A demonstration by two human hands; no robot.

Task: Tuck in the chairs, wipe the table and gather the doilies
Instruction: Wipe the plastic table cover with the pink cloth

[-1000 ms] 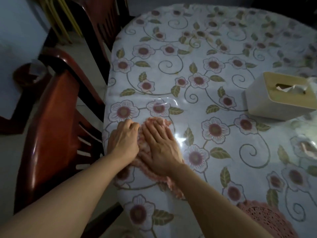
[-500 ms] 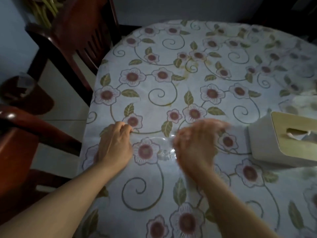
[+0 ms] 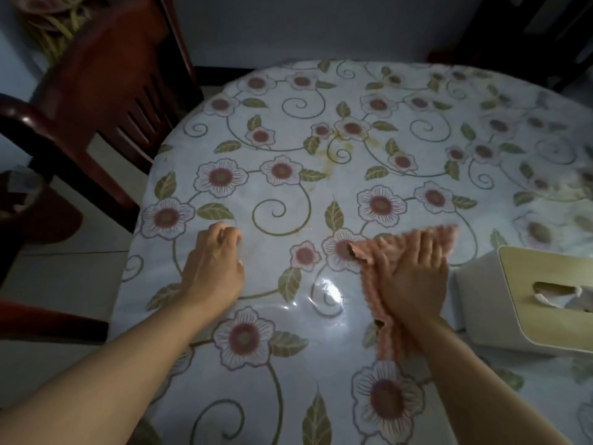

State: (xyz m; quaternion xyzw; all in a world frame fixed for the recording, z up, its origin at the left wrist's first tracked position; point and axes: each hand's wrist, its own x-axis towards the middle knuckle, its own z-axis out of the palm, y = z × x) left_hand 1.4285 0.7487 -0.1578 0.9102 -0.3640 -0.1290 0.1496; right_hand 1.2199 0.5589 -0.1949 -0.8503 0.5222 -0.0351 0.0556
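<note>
Pressing pink cloth (image 3: 382, 284) flat on table (image 3: 288, 187), right hand (image 3: 414, 281) fingers straight; left hand (image 3: 213, 268) fingers loosely curled, holding nothing.

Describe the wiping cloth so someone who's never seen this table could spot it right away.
Start at the round table with the flowered cover. Toward its right side, beside the white tissue box, the right hand presses flat on the cloth. It is the only pink, nubby fabric here.
</note>
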